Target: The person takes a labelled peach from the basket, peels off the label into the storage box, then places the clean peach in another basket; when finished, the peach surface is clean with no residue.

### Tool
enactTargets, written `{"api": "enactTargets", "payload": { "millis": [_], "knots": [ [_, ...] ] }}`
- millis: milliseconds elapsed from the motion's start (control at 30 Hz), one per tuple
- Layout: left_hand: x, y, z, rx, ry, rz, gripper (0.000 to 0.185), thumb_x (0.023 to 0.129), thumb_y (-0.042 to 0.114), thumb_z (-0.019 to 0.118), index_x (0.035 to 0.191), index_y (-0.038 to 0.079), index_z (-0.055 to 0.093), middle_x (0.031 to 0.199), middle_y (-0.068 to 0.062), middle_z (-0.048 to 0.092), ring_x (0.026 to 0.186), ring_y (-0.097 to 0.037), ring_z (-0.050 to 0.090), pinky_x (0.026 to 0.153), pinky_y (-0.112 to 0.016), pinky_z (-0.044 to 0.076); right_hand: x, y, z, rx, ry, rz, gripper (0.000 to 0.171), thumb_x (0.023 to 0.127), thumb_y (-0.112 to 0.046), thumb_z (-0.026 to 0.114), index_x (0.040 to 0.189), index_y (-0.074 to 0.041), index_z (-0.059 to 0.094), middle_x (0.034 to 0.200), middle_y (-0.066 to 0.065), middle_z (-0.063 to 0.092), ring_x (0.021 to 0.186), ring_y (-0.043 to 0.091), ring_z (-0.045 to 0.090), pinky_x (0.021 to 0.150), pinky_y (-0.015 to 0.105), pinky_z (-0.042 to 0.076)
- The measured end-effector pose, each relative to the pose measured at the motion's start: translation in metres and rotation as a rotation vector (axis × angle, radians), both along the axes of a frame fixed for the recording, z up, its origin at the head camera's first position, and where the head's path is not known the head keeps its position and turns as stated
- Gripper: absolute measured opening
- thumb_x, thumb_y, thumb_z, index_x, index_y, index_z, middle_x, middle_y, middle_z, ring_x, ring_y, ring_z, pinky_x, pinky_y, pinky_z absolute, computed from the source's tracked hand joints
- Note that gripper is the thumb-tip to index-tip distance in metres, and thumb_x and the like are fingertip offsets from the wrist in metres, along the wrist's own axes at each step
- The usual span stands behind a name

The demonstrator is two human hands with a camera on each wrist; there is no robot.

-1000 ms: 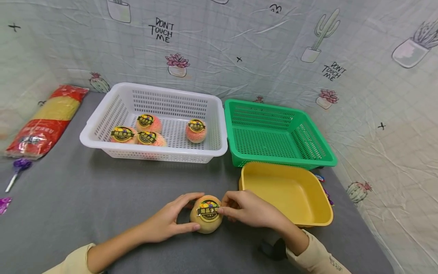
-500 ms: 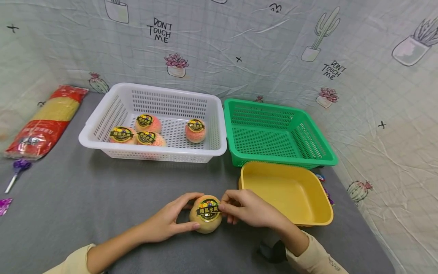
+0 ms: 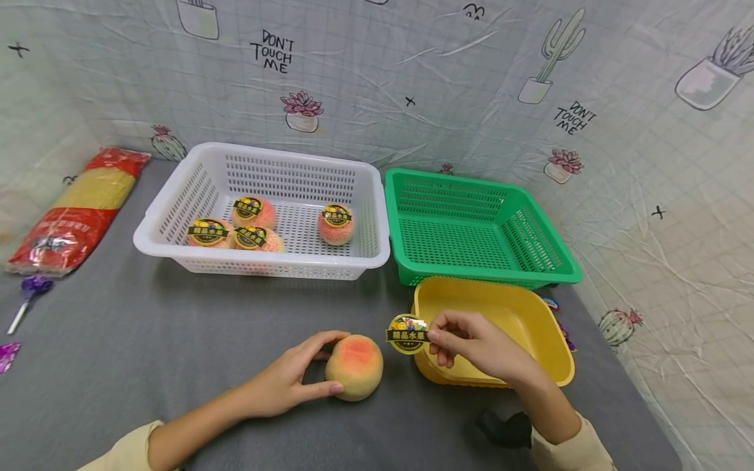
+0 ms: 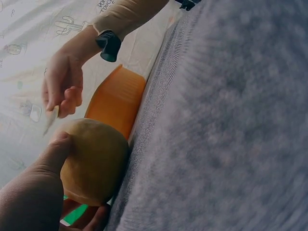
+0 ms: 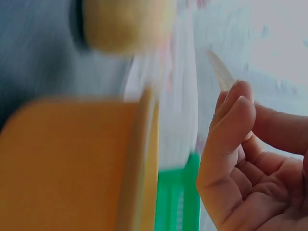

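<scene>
A peach (image 3: 355, 368), yellow with a red-orange blush on top, sits on the dark grey table in the head view. My left hand (image 3: 294, 376) grips it from the left, thumb in front and fingers behind. In the left wrist view the thumb presses on the peach (image 4: 94, 161). To the right of the fruit, my right hand (image 3: 474, 343) pinches a round black-and-gold fruit sticker (image 3: 408, 334) by its edge, raised near the yellow tub's left rim. Seen edge-on in the right wrist view, the sticker (image 5: 220, 71) sticks out beyond the pinching fingertips.
Behind stands a white basket (image 3: 265, 260) holding several stickered peaches (image 3: 336, 226). A green basket (image 3: 483, 278) is to its right, with a yellow tub (image 3: 501, 327) in front. At the left lie a red-and-yellow bag (image 3: 82, 209), a lollipop (image 3: 31, 294) and a purple wrapper (image 3: 8, 356).
The sticker has come off the peach in my right hand, which has moved right and up toward the yellow tub. My left hand keeps its grip on the peach.
</scene>
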State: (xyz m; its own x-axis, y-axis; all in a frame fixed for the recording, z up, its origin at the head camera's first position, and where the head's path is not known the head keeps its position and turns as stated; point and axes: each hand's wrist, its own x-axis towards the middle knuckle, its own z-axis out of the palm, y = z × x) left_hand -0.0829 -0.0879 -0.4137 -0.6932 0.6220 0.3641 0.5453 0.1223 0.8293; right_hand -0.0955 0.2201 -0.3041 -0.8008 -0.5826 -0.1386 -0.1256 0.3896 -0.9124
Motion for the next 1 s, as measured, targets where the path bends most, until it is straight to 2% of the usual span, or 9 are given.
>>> {"api": "enactTargets", "payload": {
  "millis": [200,333,400,567,767,1000],
  "knots": [
    [0.000,-0.001,0.001,0.014,-0.028,-0.001,0.060,0.088,0.020,0.069,0.139,0.014,0.038,0.133,0.000,0.047,0.109,-0.016,0.056,0.092,-0.030,0.046,-0.011,0.042,-0.013,0.035,0.043,-0.065,0.023,0.098,-0.011,0.051,0.093,0.011,0.056,0.080,0.025,0.057,0.065,0.031,0.057,0.063,0.037,0.053],
    [0.000,-0.001,0.001,0.011,-0.040,-0.007,0.061,0.089,0.020,0.069,0.140,0.014,0.037,0.134,-0.001,0.046,0.109,-0.016,0.055,0.092,-0.030,0.045,-0.018,0.054,-0.027,0.156,0.024,-0.087,0.023,0.098,-0.012,0.052,0.092,0.009,0.057,0.077,0.016,0.058,0.066,0.028,0.056,0.062,0.035,0.052],
    [0.000,-0.002,0.000,0.011,-0.047,-0.010,0.061,0.089,0.020,0.069,0.140,0.014,0.037,0.134,-0.001,0.046,0.110,-0.017,0.055,0.092,-0.030,0.045,-0.021,0.055,-0.034,0.230,0.024,-0.079,0.022,0.098,-0.014,0.053,0.090,0.006,0.059,0.075,0.012,0.058,0.064,0.024,0.055,0.060,0.033,0.050],
    [0.000,-0.002,-0.001,0.011,-0.046,-0.014,0.062,0.089,0.020,0.069,0.141,0.015,0.036,0.135,-0.001,0.045,0.111,-0.017,0.054,0.092,-0.030,0.045,-0.022,0.048,-0.046,0.407,0.139,-0.068,0.018,0.095,-0.015,0.058,0.082,-0.002,0.062,0.067,0.000,0.055,0.058,0.013,0.048,0.054,0.025,0.041],
    [0.001,-0.002,-0.001,0.009,-0.050,-0.017,0.061,0.089,0.020,0.068,0.141,0.015,0.036,0.135,-0.001,0.045,0.111,-0.017,0.055,0.092,-0.030,0.045,-0.022,0.040,-0.051,0.497,0.186,-0.083,0.018,0.094,-0.014,0.059,0.078,-0.005,0.060,0.063,-0.003,0.052,0.056,0.011,0.045,0.053,0.025,0.038],
    [0.000,-0.002,-0.001,0.008,-0.047,-0.010,0.061,0.089,0.020,0.069,0.140,0.015,0.037,0.135,0.000,0.045,0.110,-0.016,0.055,0.092,-0.031,0.045,-0.023,0.033,-0.052,0.597,0.303,-0.111,0.017,0.086,-0.013,0.066,0.072,-0.010,0.059,0.063,-0.007,0.050,0.056,0.008,0.044,0.055,0.024,0.037]
  ]
}}
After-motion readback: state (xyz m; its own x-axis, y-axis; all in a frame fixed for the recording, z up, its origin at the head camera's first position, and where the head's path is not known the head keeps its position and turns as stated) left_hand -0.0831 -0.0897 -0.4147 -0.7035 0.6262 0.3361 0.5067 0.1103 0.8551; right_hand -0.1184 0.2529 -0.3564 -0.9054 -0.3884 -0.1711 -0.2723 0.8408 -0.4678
